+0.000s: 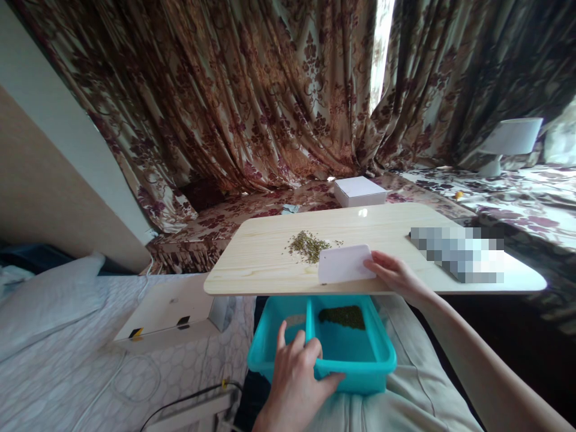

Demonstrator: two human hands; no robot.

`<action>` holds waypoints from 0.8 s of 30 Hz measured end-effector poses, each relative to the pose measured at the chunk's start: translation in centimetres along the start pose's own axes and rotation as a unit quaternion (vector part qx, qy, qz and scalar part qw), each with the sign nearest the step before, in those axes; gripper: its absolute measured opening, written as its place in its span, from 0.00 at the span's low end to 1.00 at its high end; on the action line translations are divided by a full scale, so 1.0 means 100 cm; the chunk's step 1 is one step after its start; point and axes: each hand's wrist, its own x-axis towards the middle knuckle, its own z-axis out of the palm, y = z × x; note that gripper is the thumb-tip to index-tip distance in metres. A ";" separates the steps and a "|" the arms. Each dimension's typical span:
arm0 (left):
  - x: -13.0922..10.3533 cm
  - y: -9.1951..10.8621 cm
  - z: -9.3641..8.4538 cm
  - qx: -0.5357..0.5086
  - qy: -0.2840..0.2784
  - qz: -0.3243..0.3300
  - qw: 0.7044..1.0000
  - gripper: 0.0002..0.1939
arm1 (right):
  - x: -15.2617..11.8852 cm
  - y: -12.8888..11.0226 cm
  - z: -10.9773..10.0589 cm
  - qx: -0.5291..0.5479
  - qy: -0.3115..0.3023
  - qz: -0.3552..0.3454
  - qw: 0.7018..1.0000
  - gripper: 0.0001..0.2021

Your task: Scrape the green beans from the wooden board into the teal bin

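Note:
My right hand [389,273] grips the right end of a thin white plastic sheet [344,264], tilted on the table near its front edge. Just left of the sheet lies a loose heap of small green and pale grains [308,246]. Below the table edge, a turquoise divided bin [380,360] rests on my lap. Its right compartment holds green grains [344,317]; pale grains [296,320] lie in the left one. My left hand [297,372] is hooked over the bin's near rim, thumb outside and fingers curled, the little finger raised.
The low wood-grain table [265,237] has a blurred-out object [459,252] on its right. Behind it sits a white box [360,189]. On the left, a larger white box [171,309] and cables lie on the bed [58,366]. A lamp [513,138] stands far right.

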 end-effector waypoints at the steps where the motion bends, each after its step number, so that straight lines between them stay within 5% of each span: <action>1: 0.000 0.001 -0.001 0.002 -0.001 -0.001 1.000 0.16 | -0.003 -0.002 -0.001 0.007 -0.015 0.004 1.000 0.24; 5: 0.001 0.007 -0.004 0.009 0.000 -0.013 1.000 0.17 | -0.009 -0.005 -0.008 0.040 -0.020 0.013 0.999 0.23; 15: 0.001 0.007 0.001 0.018 0.034 -0.007 0.999 0.18 | 0.003 0.016 -0.022 0.099 0.238 0.046 0.965 0.15; 24: 0.000 0.009 0.005 0.019 0.060 0.000 0.998 0.19 | 0.013 0.024 -0.001 0.051 0.230 -0.012 0.972 0.17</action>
